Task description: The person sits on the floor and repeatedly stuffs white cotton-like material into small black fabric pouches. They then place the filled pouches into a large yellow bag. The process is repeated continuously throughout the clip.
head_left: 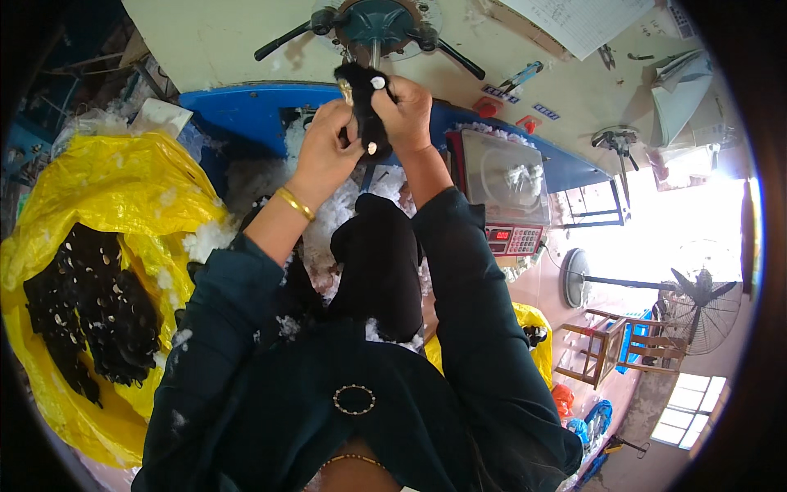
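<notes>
Left hand [328,139]: I see it pinching the black plush piece [367,107] at 12 o'clock.
Right hand [407,115]: curled, gripping the piece's right edge.
Tabletop [229,41]: cream, 11 to 2 o'clock.
Fan [698,302]: wire-caged, 3 o'clock.

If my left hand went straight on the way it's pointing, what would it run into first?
The black fuzzy piece: your left hand appears to have its fingertips on it. Beyond that, possibly your right hand, though depth is hard to judge here.
</notes>
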{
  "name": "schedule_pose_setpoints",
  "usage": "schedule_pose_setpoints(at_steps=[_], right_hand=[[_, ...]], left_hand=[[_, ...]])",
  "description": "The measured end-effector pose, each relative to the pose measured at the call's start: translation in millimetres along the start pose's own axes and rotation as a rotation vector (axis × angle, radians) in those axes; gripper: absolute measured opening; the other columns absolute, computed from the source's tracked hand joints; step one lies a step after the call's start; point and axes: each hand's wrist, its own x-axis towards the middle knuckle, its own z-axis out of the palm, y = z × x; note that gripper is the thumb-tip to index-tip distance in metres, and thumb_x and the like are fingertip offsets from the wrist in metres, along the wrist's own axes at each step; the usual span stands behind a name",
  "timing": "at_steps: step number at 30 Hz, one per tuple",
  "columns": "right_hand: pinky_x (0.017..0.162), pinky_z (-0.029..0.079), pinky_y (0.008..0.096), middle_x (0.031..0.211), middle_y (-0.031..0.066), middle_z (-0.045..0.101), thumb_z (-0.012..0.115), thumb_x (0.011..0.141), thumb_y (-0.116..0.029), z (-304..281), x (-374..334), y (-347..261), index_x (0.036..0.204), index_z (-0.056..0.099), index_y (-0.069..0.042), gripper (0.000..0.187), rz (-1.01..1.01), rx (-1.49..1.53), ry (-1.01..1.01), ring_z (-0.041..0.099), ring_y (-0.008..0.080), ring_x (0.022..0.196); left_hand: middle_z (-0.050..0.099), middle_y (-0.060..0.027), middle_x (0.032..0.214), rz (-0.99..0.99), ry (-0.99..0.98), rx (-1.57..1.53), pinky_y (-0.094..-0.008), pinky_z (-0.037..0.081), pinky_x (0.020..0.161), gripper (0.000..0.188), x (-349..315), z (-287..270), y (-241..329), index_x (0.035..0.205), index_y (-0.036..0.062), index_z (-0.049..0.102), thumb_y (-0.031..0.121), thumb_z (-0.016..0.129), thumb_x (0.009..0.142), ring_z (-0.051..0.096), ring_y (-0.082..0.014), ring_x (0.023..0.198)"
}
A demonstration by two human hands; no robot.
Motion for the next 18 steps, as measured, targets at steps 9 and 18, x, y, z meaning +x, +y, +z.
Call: schedule_pose_setpoints(at_steps=[9,18], right_hand=[[0.044,0.032,0.0377,0.056,0.0203,0.039,0.065,0.069,-0.011,-2.1,0.7,-26.2,0.058,0.044,0.002,0.027,-0.056,-0.138,0.026,0.036,0.0317,0.046],[0.044,0.028,0.0313,0.054,0.0094,0.027,0.063,0.076,-0.008,-0.4,-15.8,-55.9,0.059,0.041,0.002,0.029,0.045,-0.138,0.024,0.031,0.0062,0.053]], left_hand=[[0.052,-0.0067,0.09,-0.167,-0.1,-0.106,-0.0293,0.043,0.08,0.024,0.7,-11.2,8.9,0.079,0.0019,0.052,-0.011,0.066,0.065,0.051,-0.0202,0.089],[0.059,0.0021,0.097,-0.607,-0.232,-0.81,-0.0234,0.049,0.081,0.041,-13.5,-40.7,8.2,0.113,0.0042,0.058,0.002,0.076,0.076,0.059,-0.0096,0.087]])
